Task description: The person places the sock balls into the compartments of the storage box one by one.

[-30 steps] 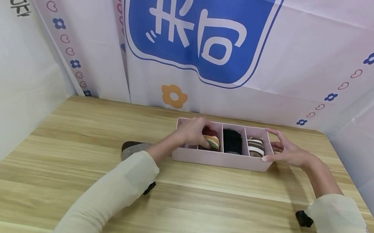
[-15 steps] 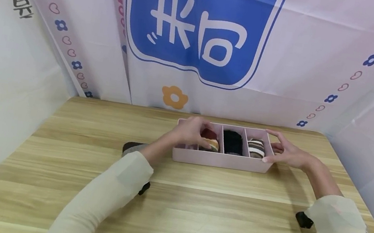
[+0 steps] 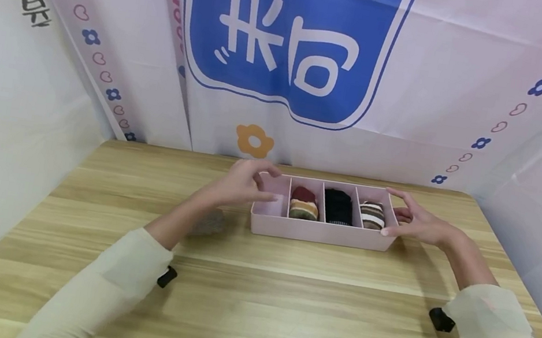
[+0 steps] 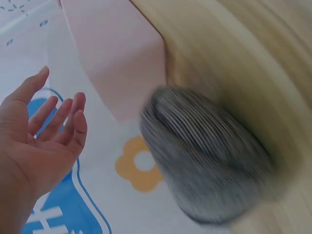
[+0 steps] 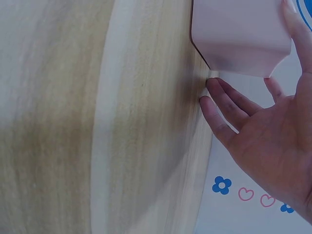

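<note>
A pink divided storage box (image 3: 319,233) stands near the table's back edge. Its leftmost compartment is bare. To the right, in order, sit a rolled sock in red, orange and green (image 3: 305,204), a black rolled sock (image 3: 338,206) and a brown-and-white striped rolled sock (image 3: 372,214). My left hand (image 3: 242,184) holds nothing, fingers spread at the box's left end. Under that forearm lies a grey ribbed rolled sock (image 4: 204,156), partly hidden in the head view. My right hand (image 3: 418,219) grips the box's right end, thumb at the front corner and forefinger at the back.
The wooden table (image 3: 281,311) runs back to a printed cloth wall (image 3: 388,157). More cloth walls close in the left and right sides. A black wrist device (image 3: 440,320) shows under the right sleeve.
My left hand has let go of the red, orange and green sock and drawn back left, out of the box. The right hand has stayed at the box's right end.
</note>
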The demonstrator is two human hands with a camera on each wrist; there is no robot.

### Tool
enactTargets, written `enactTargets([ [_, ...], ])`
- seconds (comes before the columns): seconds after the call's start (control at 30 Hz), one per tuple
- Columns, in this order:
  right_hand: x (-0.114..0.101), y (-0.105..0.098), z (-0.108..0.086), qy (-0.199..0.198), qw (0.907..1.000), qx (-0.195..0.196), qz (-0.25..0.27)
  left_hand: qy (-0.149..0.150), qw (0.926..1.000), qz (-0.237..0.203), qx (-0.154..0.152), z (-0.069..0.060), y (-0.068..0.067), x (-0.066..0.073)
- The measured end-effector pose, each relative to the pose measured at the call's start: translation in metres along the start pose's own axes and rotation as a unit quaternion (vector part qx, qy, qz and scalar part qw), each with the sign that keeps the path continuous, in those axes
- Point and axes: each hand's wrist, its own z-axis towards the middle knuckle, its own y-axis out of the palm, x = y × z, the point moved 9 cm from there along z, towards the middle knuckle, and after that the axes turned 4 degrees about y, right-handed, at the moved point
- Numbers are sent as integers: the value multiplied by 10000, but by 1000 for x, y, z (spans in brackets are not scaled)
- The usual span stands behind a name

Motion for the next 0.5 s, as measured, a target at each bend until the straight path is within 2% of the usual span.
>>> enactTargets([
  [0.23, -1, 0, -1, -2, 10000, 10, -85, -315, 9995, 63, 15, -36, -21, -22],
  [0.5, -2, 2, -1, 16, 9999, 0, -124, -552, 9978, 160, -344, -72, -31, -47],
])
